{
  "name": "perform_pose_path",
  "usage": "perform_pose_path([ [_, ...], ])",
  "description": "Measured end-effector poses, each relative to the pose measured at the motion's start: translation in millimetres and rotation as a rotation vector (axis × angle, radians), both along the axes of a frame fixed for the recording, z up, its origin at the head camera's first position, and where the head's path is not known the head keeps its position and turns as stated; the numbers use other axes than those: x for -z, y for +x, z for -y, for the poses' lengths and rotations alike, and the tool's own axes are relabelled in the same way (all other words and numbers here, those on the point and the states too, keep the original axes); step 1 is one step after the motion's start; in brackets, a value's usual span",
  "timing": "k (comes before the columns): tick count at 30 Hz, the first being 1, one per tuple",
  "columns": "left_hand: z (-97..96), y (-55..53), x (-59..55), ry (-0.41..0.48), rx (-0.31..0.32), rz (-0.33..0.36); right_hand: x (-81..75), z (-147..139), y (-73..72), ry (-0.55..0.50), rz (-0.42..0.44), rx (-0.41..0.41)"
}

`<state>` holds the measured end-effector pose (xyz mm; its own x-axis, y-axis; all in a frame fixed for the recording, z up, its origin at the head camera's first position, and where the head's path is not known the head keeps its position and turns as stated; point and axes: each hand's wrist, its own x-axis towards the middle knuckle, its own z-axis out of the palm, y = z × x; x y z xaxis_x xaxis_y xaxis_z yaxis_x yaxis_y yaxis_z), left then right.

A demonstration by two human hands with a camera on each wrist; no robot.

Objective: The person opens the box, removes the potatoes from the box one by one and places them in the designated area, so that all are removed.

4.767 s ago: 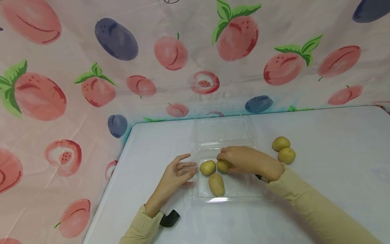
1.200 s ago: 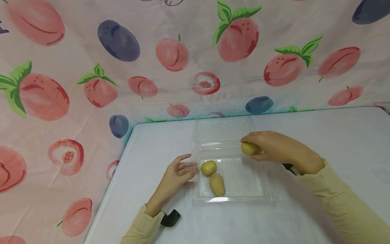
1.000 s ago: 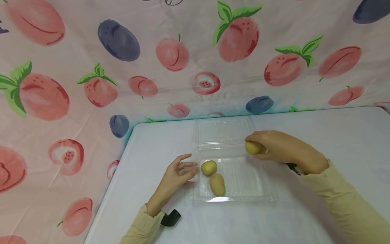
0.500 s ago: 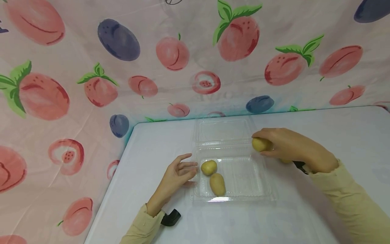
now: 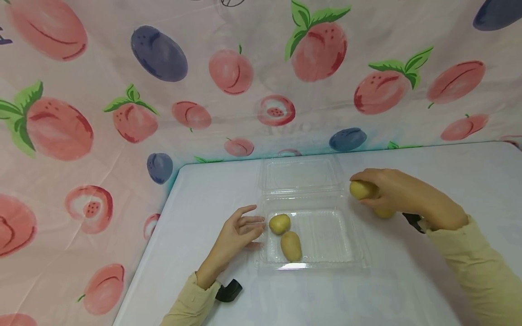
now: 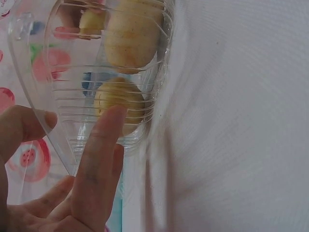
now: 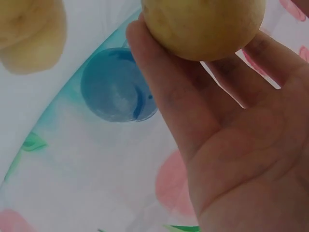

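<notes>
My right hand (image 5: 397,190) grips a yellow potato (image 5: 362,190) between thumb and fingers, held above the table to the right of the clear plastic clamshell box (image 5: 326,235). Below that hand shows part of another potato (image 5: 384,213); the right wrist view has overlapping potatoes (image 7: 34,34) at its upper left. Inside the box, near its left wall, lie a rounder potato (image 5: 279,224) and a longer potato (image 5: 291,246). My left hand (image 5: 234,235) is at the box's left side, fingers loosely extended; in the left wrist view a fingertip (image 6: 115,116) lies against the ribbed wall.
The box's clear lid (image 5: 302,176) lies folded back behind it, towards the rear of the white table (image 5: 448,203). A fruit-print cloth (image 5: 265,68) hangs behind the table and on the left. A black strap piece (image 5: 228,291) is at the left wrist.
My right hand has lifted a potato out of the box and carried it rightward, towards the potatoes on the table. The left hand and the two potatoes in the box stay nearly still.
</notes>
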<state>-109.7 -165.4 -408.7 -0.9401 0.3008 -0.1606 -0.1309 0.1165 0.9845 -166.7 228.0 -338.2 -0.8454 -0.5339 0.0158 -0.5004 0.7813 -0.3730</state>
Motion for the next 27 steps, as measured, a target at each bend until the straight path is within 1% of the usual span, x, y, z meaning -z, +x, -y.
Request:
perform_pose_path([
  [6, 0.3, -0.6, 0.8, 0.0, 0.002, 0.004, 3.0, -9, -2.8, 0.003, 0.024, 0.038],
  [20, 0.3, -0.8, 0.1, -0.007, 0.006, 0.001, 5.1, -34, -3.9, -0.005, -0.045, 0.072],
  [27, 0.4, -0.5, 0.3, -0.002, 0.009, -0.003, 9.2, -45, -4.8, 0.009, -0.041, 0.092],
])
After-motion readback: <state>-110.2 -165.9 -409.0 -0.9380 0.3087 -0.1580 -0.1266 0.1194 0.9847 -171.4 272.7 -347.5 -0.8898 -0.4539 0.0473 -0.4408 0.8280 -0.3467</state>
